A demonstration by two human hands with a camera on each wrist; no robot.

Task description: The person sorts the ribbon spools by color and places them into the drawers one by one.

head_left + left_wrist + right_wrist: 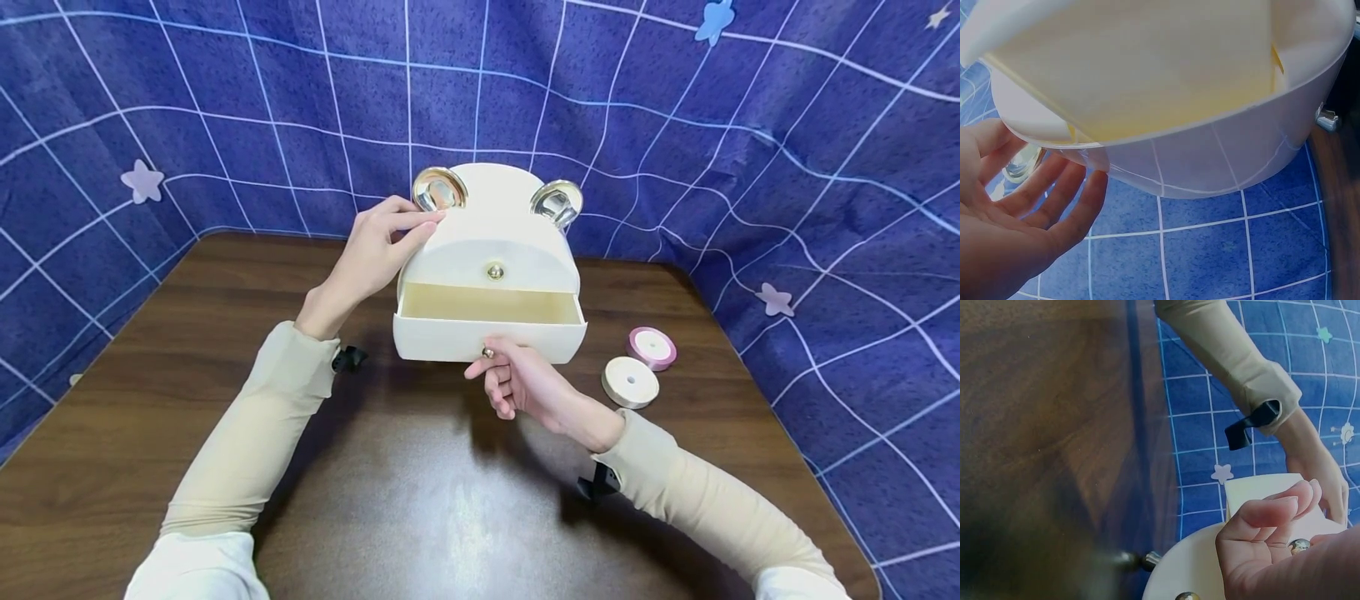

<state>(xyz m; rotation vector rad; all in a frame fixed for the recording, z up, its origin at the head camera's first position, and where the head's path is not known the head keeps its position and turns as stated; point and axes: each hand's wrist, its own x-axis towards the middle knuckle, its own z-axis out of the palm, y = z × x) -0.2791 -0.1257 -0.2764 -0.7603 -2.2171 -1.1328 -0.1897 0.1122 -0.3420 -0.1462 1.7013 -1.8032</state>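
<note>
Presently, a white box [450,262] was found near the far edge of the table [225,400], about midway along it, with its drawer [442,336] standing part-way out. The small knob [488,352] of that drawer was pinched in the fingertips of the right hand [536,385]. The upper left of the box, beside a shiny ear [439,190], was touched by the left hand [378,250], its fingers laid nearly straight; the two hands were well apart. Three risks were noted. It was judged that, should the drawer be drawn too far, its support could be lost and its front could drop. Should the pull outweigh the light bracing, the box could be slid or tipped toward the near edge. Should the knob be pulled askew, the drawer could be jammed. The white roll [617,385] and the pink roll [656,359], toward the right edge, were judged unlikely to be struck, being apart from the box.
</note>
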